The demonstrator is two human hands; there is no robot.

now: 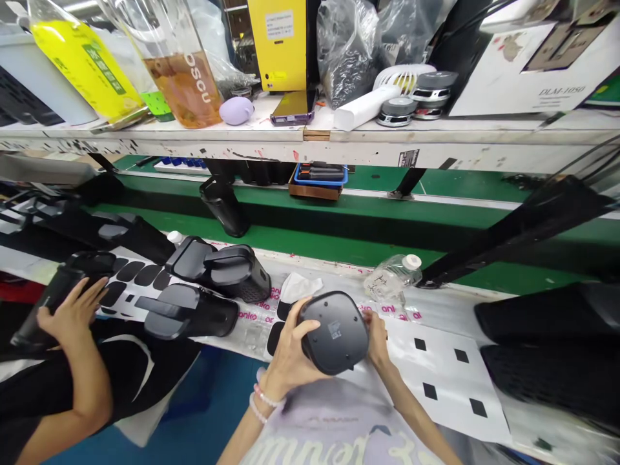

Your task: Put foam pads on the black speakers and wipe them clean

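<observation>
A black device point(335, 332) with a rounded, flat base is tilted so that its underside faces me. The base carries a small printed label and several small round spots near its edge. My left hand point(294, 345) grips it from the left, thumb lying over the base. At its right side is my right hand point(378, 337), fingers curled against the body and partly hidden behind it. Just right of my hands lies a white sheet point(448, 374) with several small black squares. A crumpled white cloth point(299, 286) is behind the device.
A clear plastic bottle point(393, 278) with a white cap stands behind my right hand. Several similar black devices point(237, 271) are on the left. At far left, a co-worker's hand point(75, 313) touches another one. Dark housings point(547, 381) stand at right. A cluttered shelf point(271, 134) crosses above.
</observation>
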